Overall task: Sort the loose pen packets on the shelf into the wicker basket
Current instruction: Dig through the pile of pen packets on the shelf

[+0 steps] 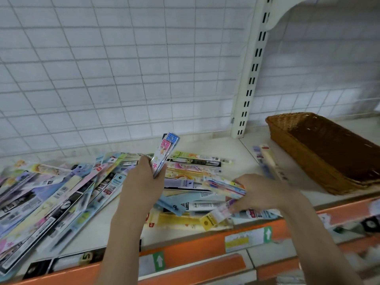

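The left hand (pixel 144 182) was curled around a small stack of pen packets (pixel 163 155), gripping their lower ends so that they stood tilted up and away from the fingers, the pink and blue patterned tops rising above the shelf (pixel 242 159). The right hand (pixel 261 192) was blurred; its fingers appeared curled over a few packets (pixel 226 188) at the near right edge of the heap, pinching them low against the shelf surface. Between and beneath both hands lay the main heap of loose pen packets (pixel 61 192), spreading far out past the left hand's outer side and overlapping at many angles. Beyond the right hand, two more packets (pixel 267 159) lay apart from the heap. Farther out on the right hand's outer side stood the wicker basket (pixel 304 159) on the same shelf, well apart from both hands; no packets showed inside it. Behind everything rose a white wire grid panel (pixel 123 79) and a slotted upright post (pixel 250 79)
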`<state>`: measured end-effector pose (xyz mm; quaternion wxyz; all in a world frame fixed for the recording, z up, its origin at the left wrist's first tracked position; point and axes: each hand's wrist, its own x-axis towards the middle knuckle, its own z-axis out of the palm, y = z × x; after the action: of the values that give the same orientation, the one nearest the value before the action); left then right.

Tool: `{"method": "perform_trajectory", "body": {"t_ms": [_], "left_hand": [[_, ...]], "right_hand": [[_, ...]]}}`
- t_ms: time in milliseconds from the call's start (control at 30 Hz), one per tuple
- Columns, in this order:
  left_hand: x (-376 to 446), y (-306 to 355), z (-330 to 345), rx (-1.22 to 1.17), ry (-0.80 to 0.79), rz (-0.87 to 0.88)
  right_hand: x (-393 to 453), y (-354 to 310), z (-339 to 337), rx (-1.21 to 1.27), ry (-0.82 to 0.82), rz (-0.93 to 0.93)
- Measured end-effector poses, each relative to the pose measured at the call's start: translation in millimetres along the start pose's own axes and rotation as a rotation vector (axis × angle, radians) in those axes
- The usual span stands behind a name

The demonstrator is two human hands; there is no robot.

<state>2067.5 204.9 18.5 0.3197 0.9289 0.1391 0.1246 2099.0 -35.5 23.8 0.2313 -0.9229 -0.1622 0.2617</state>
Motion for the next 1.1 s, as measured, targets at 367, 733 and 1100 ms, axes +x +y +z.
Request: {"method": "perform_trajectory", "body": {"t_ms": [367,733,1100], "left_hand": [[-2,-4,-9,-0.031,0.099,-0.02],[-11,9,-15,-0.131,0.287,0.006],[-35,36,-12,-0.175,0.384,-0.026]], "right_hand": [[3,-6,-15,-0.148,0.412,-0.092],[21,-12,-45,0.355,0.743,-0.232],[58,10,-8,0.792,0.863,-0.225]]}}
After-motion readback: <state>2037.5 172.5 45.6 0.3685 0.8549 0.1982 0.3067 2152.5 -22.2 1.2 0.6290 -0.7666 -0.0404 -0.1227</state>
